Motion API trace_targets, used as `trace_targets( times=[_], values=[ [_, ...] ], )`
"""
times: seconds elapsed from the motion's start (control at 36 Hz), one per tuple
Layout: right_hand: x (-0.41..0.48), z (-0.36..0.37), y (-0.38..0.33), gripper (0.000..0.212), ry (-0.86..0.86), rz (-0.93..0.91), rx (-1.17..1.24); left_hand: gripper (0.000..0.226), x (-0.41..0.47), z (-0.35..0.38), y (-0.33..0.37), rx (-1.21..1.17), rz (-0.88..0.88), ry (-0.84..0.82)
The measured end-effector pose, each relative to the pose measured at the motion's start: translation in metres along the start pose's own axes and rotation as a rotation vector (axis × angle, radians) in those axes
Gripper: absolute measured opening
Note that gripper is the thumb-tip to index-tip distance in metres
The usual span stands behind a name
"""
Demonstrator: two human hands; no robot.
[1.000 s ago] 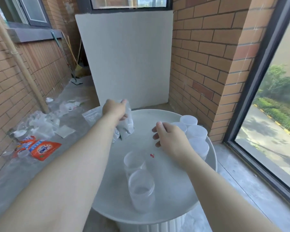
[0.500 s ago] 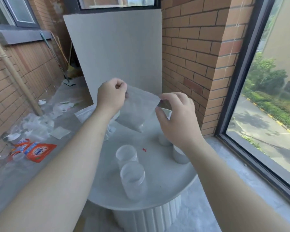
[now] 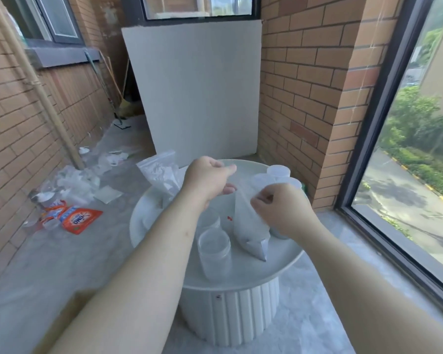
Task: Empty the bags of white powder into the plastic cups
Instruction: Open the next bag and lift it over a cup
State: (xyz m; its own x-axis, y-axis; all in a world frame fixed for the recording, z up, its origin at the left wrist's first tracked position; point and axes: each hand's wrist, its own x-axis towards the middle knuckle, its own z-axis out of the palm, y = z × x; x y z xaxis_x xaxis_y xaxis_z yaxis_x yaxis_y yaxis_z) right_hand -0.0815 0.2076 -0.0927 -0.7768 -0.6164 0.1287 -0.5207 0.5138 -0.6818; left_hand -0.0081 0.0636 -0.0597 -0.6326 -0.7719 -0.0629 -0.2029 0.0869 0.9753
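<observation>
A clear zip bag of white powder (image 3: 250,231) hangs upright over the round white table (image 3: 279,267). My left hand (image 3: 206,178) pinches one top corner of it and my right hand (image 3: 279,208) pinches the other. Powder fills the bag's lower part. Two clear plastic cups stand in front of the bag, the nearer cup (image 3: 214,254) and one behind it (image 3: 212,221), partly hidden by my left forearm. More bags of powder (image 3: 161,173) lie at the table's far left. Several cups (image 3: 278,172) cluster at the far right.
A small red speck (image 3: 230,218) lies on the tabletop. Empty bags (image 3: 74,182) and an orange detergent pouch (image 3: 79,219) litter the floor on the left. Brick walls stand left and right, a white board (image 3: 197,90) behind, and a large window (image 3: 417,159) on the right.
The bag came down from chest height toward me and now hangs upright just above the table, held by both hands. The view tilted down.
</observation>
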Motion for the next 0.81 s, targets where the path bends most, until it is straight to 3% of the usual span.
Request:
trace_targets(
  times=[0.14, 0.25, 0.36, 0.61, 0.81],
  values=[
    [-0.002, -0.006, 0.0, 0.044, -0.003, 0.058, 0.2, 0.022, -0.023, 0.001, -0.015, -0.163, -0.078, -0.053],
    [-0.002, -0.011, 0.001, 0.022, -0.079, 0.101, 0.331, 0.023, -0.031, 0.004, -0.016, -0.158, -0.086, -0.08],
    [-0.003, -0.01, -0.002, 0.013, -0.195, 0.177, 0.468, 0.029, -0.033, 0.004, -0.019, -0.137, -0.09, -0.056],
    [-0.003, -0.002, 0.002, 0.013, -0.309, 0.219, 0.555, 0.023, -0.03, 0.006, -0.027, -0.115, -0.102, -0.042],
    [0.002, 0.001, 0.004, 0.013, -0.271, 0.155, 0.474, 0.025, -0.027, 0.004, -0.027, -0.123, -0.103, -0.043]
  ],
)
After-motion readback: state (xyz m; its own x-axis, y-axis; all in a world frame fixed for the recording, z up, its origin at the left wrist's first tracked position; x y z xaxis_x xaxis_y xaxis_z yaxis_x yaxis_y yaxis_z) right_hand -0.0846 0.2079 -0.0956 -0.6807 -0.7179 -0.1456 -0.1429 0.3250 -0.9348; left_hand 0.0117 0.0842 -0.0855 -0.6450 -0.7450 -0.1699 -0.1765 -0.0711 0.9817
